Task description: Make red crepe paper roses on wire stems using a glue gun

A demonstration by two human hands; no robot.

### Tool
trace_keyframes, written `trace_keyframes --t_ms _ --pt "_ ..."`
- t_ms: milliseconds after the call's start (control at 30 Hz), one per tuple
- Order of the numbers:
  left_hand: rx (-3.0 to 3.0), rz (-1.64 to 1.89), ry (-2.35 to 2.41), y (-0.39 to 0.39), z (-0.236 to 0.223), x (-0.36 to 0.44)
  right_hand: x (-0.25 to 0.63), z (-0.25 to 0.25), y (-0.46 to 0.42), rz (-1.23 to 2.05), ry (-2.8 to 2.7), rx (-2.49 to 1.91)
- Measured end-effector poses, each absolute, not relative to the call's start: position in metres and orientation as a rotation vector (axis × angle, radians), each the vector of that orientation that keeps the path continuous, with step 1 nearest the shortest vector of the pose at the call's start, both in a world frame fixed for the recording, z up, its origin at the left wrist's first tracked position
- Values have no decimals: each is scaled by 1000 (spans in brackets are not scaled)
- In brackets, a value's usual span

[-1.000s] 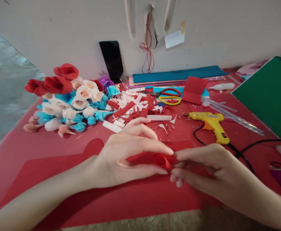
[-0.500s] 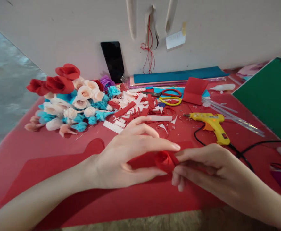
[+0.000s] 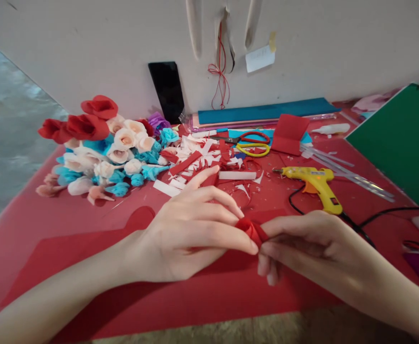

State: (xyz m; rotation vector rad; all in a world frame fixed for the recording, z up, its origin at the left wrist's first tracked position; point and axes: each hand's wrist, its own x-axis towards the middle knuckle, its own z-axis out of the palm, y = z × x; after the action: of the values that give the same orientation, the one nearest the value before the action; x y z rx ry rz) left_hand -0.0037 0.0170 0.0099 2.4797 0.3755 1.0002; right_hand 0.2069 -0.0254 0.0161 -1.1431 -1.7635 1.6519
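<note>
A small red paper flower (image 3: 251, 230), its petals curled into a cup, is held between my two hands above the table. My right hand (image 3: 313, 253) pinches its base on the right side with thumb and fingers. From the left, my left hand (image 3: 191, 229) closes on the petals, the index finger along the near side and other fingertips behind. The left thumb is mostly hidden under the hand. Beneath my left forearm lies a sheet of red paper (image 3: 51, 253), with a rounded red piece (image 3: 141, 217) at its upper end.
Finished paper flowers (image 3: 123, 143) are heaped at the left. Paper scraps (image 3: 202, 153) and scissors (image 3: 254, 143) lie behind my hands. A yellow glue gun (image 3: 315, 181) with a black cord rests at the right, near clear sticks (image 3: 356, 177) and a green board (image 3: 399, 143). A phone (image 3: 166, 91) leans on the wall.
My left fingers, spread around the flower before, have come down and closed against its petals. The right hand keeps its pinch in nearly the same place.
</note>
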Motion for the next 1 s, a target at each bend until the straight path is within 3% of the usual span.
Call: trace_keyframes --t_ms 767,1000 --pt "2431 903 371 18 11 -7 207 13 -24 1445 -1954 -1194" --pt "2431 1021 383 17 6 -3 207 15 -25 1421 -1949 -1199"
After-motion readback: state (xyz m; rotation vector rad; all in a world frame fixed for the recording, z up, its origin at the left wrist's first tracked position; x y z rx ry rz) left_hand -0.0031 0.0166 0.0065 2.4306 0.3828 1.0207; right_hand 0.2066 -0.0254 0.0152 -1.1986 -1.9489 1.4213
